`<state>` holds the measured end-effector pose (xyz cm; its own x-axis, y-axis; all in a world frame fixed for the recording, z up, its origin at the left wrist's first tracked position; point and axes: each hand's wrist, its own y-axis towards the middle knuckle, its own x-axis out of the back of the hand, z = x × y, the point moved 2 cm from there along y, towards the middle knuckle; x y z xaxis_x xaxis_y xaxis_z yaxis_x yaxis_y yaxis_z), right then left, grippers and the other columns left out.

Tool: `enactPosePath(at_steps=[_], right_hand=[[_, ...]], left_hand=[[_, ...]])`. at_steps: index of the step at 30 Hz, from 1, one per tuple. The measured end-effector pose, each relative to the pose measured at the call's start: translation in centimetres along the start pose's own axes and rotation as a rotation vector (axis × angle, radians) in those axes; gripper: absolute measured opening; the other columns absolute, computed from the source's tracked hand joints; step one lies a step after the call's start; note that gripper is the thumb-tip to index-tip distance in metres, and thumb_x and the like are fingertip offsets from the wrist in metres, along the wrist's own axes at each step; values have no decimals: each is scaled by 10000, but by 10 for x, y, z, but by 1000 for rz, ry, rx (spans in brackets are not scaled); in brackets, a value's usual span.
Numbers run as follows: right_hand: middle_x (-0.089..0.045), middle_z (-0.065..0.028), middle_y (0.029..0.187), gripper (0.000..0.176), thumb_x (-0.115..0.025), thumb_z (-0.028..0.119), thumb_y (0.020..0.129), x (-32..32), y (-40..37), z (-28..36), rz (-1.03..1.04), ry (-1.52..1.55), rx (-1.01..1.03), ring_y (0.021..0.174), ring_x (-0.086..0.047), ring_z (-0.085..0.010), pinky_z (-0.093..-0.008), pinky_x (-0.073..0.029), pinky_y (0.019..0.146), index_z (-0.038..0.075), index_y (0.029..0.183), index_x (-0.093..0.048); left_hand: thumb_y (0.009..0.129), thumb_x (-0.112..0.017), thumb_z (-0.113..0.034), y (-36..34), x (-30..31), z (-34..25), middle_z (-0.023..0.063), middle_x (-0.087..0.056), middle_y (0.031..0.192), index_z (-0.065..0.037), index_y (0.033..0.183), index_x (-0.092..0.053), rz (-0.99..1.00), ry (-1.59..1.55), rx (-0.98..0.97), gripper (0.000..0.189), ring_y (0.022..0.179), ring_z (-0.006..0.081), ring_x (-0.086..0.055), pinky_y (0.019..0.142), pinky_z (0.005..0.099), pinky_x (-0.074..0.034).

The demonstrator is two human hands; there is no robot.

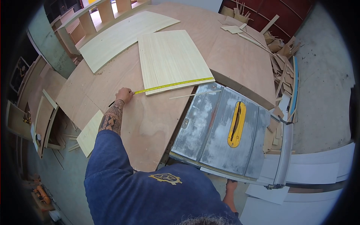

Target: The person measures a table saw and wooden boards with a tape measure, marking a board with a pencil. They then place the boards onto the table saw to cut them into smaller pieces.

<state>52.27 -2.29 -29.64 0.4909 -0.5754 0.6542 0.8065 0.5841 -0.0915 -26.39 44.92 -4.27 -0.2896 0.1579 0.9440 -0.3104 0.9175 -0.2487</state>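
Note:
My left hand [125,95] is closed on the near end of a yellow tape measure [174,86]. A thin dark stick, perhaps a pencil, shows beside the wrist. The tape runs out across the near edge of a pale wooden board [170,56] to its right corner. That board lies on a large plywood worktop [150,123], and its right corner is beside the grey table saw [217,127]. My right hand [231,183] is low at the saw's front edge, its fingers mostly hidden, and what it touches is unclear.
The saw has a yellow insert [237,123] with a blade slot. A thin wood strip [195,94] crosses the saw's corner. Another pale board [123,37] lies behind, and a smaller one [90,131] at the left. Wood offcuts [285,75] are piled at the right.

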Motion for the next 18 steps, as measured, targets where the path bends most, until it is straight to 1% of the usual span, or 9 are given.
enactPosePath(at_steps=[3, 4, 6, 10, 12, 13, 15, 16, 18], right_hand=[[-633, -67, 764, 221, -764, 139, 904, -1, 6, -8, 84, 21, -72, 546, -573, -169, -351, -457, 512, 7, 1023, -634], [-633, -67, 764, 221, -764, 139, 904, 4, -1, 8, 79, 23, -75, 546, -573, -169, -351, -457, 512, 7, 1023, -634], [-629, -61, 756, 220, -759, 127, 906, 16, -18, 60, 140, 68, -256, 542, -571, -167, -351, -450, 504, 10, 1039, -629], [-625, -62, 751, 218, -759, 121, 904, 19, -23, 73, 163, 73, -301, 548, -576, -168, -350, -452, 504, 16, 1044, -628], [-625, -63, 748, 211, -759, 114, 902, 18, -22, 72, 154, 76, -298, 556, -584, -169, -349, -458, 506, 21, 1040, -630], [-625, -63, 748, 211, -759, 114, 902, 19, -22, 72, 152, 80, -299, 556, -584, -169, -349, -458, 506, 21, 1040, -630], [-628, -65, 750, 210, -761, 111, 899, 19, -23, 73, 170, 119, -292, 562, -589, -172, -348, -466, 511, 21, 1037, -630], [-628, -65, 750, 210, -761, 111, 899, 19, -22, 72, 167, 123, -293, 562, -589, -172, -348, -466, 511, 21, 1037, -630], [-673, -61, 813, 291, -786, 103, 904, 18, -21, 71, 182, 112, -343, 549, -573, -163, -339, -457, 507, 1, 1138, -647]], left_hand=[[1013, -665, -432, -2, 0, 1, 103, -767, 1184, -160, 1191, -798, 7, -27, -13, 351, 1168, 298, -701, 1048, 526, -502], [1013, -665, -432, 2, -2, 6, 103, -767, 1184, -160, 1191, -798, 7, -26, -20, 351, 1168, 298, -701, 1048, 526, -502], [1000, -676, -432, 13, -14, 15, 129, -787, 1086, -130, 1143, -809, 56, -173, -80, 360, 1070, 302, -732, 983, 472, -543], [988, -685, -419, 15, -30, 14, 158, -788, 977, -92, 1082, -820, 17, -249, -191, 366, 973, 303, -752, 899, 426, -573], [982, -683, -394, 12, -37, 2, 132, -778, 869, -63, 1019, -825, 30, -386, -213, 363, 860, 250, -749, 822, 392, -580], [982, -683, -394, 7, -37, -8, 132, -778, 869, -63, 1019, -825, 29, -385, -217, 363, 860, 250, -749, 822, 392, -580], [984, -677, -384, 1, -39, -25, 83, -759, 817, -46, 980, -820, 145, -525, -76, 367, 783, 182, -710, 765, 359, -565], [984, -677, -384, 3, -44, -29, 83, -759, 817, -46, 980, -820, 144, -524, -82, 367, 783, 182, -710, 765, 359, -565], [979, -682, -386, 11, -58, -41, 54, -740, 796, -45, 952, -817, 105, -613, -132, 368, 748, 145, -675, 721, 341, -548]])
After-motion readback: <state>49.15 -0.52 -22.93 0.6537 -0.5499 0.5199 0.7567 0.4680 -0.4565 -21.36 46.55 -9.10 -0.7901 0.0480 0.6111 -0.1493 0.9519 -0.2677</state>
